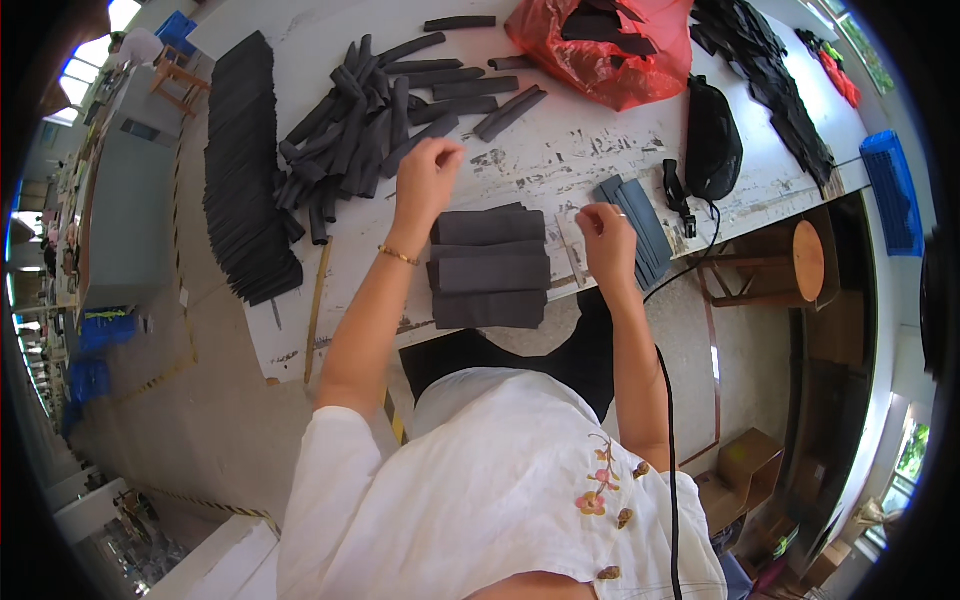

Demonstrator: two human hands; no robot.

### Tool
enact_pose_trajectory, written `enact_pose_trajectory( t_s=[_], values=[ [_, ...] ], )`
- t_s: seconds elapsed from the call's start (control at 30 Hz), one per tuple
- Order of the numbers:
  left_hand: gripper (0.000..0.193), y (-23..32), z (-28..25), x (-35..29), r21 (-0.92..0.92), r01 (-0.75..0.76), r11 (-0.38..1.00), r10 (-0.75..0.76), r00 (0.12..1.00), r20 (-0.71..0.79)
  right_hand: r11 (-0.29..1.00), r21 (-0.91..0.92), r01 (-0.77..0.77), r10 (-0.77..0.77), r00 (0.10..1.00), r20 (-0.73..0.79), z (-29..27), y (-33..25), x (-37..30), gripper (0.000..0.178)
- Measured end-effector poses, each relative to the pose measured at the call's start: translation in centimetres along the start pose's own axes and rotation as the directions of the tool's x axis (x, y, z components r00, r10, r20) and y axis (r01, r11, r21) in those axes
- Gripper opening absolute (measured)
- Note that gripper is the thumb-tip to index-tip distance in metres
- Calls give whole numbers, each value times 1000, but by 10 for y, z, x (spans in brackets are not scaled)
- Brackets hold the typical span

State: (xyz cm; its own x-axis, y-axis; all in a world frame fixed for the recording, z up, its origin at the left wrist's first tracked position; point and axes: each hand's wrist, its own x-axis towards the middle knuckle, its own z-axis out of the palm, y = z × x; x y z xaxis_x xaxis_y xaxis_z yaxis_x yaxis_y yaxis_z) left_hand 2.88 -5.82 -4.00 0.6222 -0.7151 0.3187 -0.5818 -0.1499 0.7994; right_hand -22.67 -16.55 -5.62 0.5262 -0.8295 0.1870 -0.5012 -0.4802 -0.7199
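Observation:
My left hand (428,180) is raised over the table with its fingers curled together, beside the near edge of a heap of dark rolled fabric pieces (375,115). Whether anything thin is between its fingertips cannot be seen. My right hand (608,240) is also closed, fingertips bent in, beside a fanned stack of blue-grey strips (643,235). What it may hold is hidden. Between the hands lie flat, dark grey folded fabric pieces (490,270), overlapping in rows at the table's near edge. Neither hand touches them.
A long row of overlapping dark pieces (245,170) runs down the left of the white table (590,140). An open red plastic bag (610,80) holds more dark pieces. A black pouch (713,140), a buckle strap (678,198) and a wooden stool (805,260) are at right.

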Motion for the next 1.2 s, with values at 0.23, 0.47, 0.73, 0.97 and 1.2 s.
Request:
enact_pose_trajectory(
  t_s=[0.23, 0.47, 0.73, 0.97, 1.2],
  values=[
    [14, -39, 77, 99, 262, -63, 963, 64, 998, 6, 929, -344, -134, 56, 972, -227, -30, 43, -7, 15],
    [20, -30, 115, 98, 467, 169, 868, -253, 960, 121, 724, -679, -120, -31, 978, -207, -30, 72, 11, 28],
    [20, -29, 96, 77, 279, 119, 953, -192, 948, 252, 711, -697, 98, -173, 984, -38, -17, 70, 8, 9],
    [39, -6, 43, 45, -472, 561, 680, -445, 827, 343, 851, -508, 130, -199, 976, -84, -34, 56, 5, 8],
    [28, 3, 7, 4, -794, 584, 170, -529, 734, 426, 941, 317, 118, -51, 976, -211, -17, -42, -2, 31]
  ],
)
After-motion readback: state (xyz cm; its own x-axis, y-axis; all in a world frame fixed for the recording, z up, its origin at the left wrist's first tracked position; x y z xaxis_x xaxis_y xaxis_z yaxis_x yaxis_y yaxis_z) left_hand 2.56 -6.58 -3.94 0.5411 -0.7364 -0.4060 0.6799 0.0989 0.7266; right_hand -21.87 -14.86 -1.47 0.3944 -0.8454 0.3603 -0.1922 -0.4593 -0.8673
